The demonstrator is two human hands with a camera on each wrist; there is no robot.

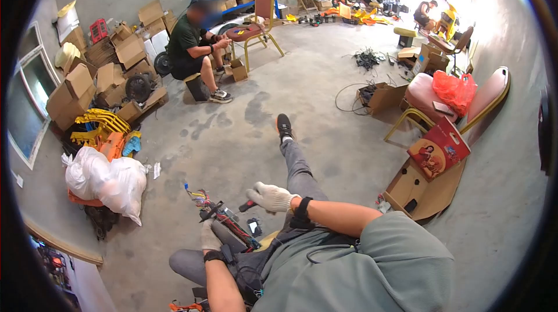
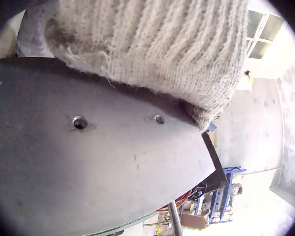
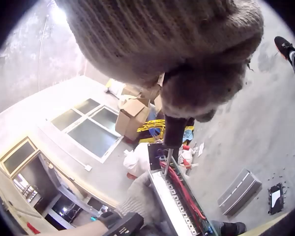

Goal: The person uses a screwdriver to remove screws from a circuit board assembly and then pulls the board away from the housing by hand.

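Note:
My right hand (image 1: 272, 197), in a knitted white glove, grips a screwdriver (image 3: 174, 132) with a dark handle, red in places in the head view. Its metal shaft points down at a long circuit board (image 3: 191, 200) fixed along a metal plate, the tip overlapping the row of screws and parts there. Gloved too, my left hand (image 1: 209, 236) holds that assembly over my lap by its plate side. In the left wrist view the bare metal plate (image 2: 113, 162) shows round holes, with the glove along its edge. Coloured wires (image 1: 199, 197) stick out from the far end.
On the floor beside me lie a grey metal housing (image 3: 240, 191) and a black plate with a white label (image 3: 276, 199). White sacks (image 1: 110, 181) and cardboard boxes (image 1: 72, 96) line the left. A chair (image 1: 427, 94) and open carton (image 1: 427, 193) stand right. A person (image 1: 195, 45) sits ahead.

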